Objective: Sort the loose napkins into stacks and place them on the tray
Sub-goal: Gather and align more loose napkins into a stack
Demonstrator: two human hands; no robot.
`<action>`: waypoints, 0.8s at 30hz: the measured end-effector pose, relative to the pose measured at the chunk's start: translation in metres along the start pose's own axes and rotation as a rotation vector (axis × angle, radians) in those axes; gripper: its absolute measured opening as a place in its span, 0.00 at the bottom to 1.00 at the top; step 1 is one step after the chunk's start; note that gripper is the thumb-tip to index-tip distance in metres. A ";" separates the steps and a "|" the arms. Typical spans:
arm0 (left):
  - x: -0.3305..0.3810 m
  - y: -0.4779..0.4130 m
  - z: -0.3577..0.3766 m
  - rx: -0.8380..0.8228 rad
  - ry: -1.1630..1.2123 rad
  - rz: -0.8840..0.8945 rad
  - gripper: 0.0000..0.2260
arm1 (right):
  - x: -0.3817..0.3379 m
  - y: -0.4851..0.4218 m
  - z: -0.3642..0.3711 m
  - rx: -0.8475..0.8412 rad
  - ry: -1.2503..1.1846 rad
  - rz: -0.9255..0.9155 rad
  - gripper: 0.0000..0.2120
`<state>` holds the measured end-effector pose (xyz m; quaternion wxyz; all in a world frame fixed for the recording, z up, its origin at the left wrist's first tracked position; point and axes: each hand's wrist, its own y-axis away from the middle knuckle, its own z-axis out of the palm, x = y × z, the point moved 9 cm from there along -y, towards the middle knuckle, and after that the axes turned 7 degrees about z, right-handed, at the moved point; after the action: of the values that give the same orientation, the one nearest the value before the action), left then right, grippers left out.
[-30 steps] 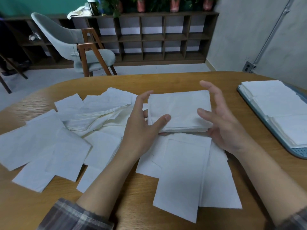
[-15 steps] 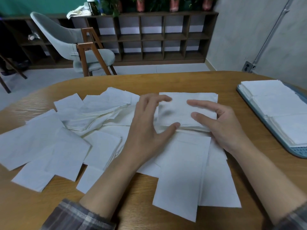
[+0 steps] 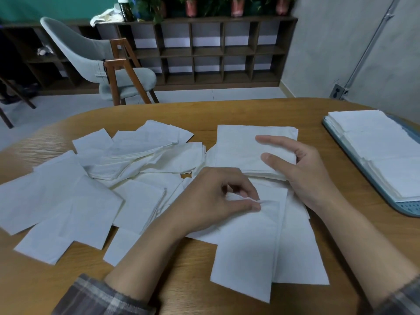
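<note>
Moving the left hand [image 3: 213,201] off the stack [image 3: 241,146] and pinching a loose napkin [image 3: 250,246] beside it, resting the flat right hand [image 3: 302,171] on that stack mid-table, with the tray [image 3: 406,208] partly filled and many scattered napkins [image 3: 56,196] remaining.

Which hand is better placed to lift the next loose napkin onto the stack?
Left: the left hand pinches the loose napkin lying right by the stack, while the right hand rests on that stack.

Grey-blue plastic tray [image 3: 408,209] cut by the right edge, its stacked white paper napkins [image 3: 375,151] too; plaid sleeve [image 3: 97,298] cropped below; left hand [image 3: 216,201] covering part of the loose white napkin [image 3: 247,258] it pinches.
</note>
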<state>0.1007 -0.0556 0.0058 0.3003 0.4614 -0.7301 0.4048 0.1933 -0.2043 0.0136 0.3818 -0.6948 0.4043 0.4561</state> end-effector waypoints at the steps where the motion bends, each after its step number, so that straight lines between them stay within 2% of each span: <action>1: 0.001 0.000 -0.004 0.020 0.041 -0.012 0.04 | -0.001 0.000 0.001 -0.012 -0.001 -0.003 0.15; 6: 0.002 -0.001 -0.030 0.187 0.272 -0.013 0.04 | 0.003 0.000 0.006 -0.073 -0.155 0.038 0.12; 8: 0.001 0.000 -0.039 0.285 0.328 -0.005 0.05 | 0.005 0.000 0.007 -0.085 -0.260 0.083 0.16; 12: -0.004 0.004 -0.053 0.465 0.328 0.032 0.07 | 0.013 0.001 0.016 -0.220 -0.404 0.168 0.32; 13: -0.005 0.005 -0.056 0.502 0.323 0.043 0.08 | 0.012 0.002 0.018 -0.243 -0.398 0.152 0.31; 15: -0.007 0.008 -0.062 0.587 0.261 0.048 0.08 | 0.009 0.001 0.017 -0.219 -0.315 0.083 0.17; 16: -0.009 0.011 -0.066 0.629 0.219 0.038 0.07 | 0.008 -0.001 0.015 -0.196 -0.269 0.064 0.13; 17: -0.011 0.013 -0.068 0.658 0.180 0.022 0.08 | 0.007 -0.002 0.015 -0.179 -0.251 0.064 0.13; 18: -0.014 0.014 -0.069 0.673 0.150 0.005 0.08 | 0.009 -0.002 0.016 -0.189 -0.291 0.085 0.16; 21: -0.019 0.015 -0.066 0.659 0.100 -0.035 0.09 | 0.013 0.003 0.024 -0.288 -0.468 0.167 0.40; 22: -0.019 0.015 -0.065 0.659 0.089 -0.053 0.09 | 0.014 0.004 0.023 -0.278 -0.469 0.170 0.41; 23: -0.017 0.014 -0.064 0.651 0.086 -0.071 0.10 | 0.013 0.004 0.022 -0.253 -0.449 0.168 0.34; 24: -0.016 0.013 -0.061 0.634 0.090 -0.090 0.10 | 0.013 0.003 0.019 -0.203 -0.397 0.160 0.23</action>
<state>0.0988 0.0081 0.0186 0.1911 0.5453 -0.5326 0.6185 0.1879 -0.1916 -0.0048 0.3447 -0.5921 0.3268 0.6510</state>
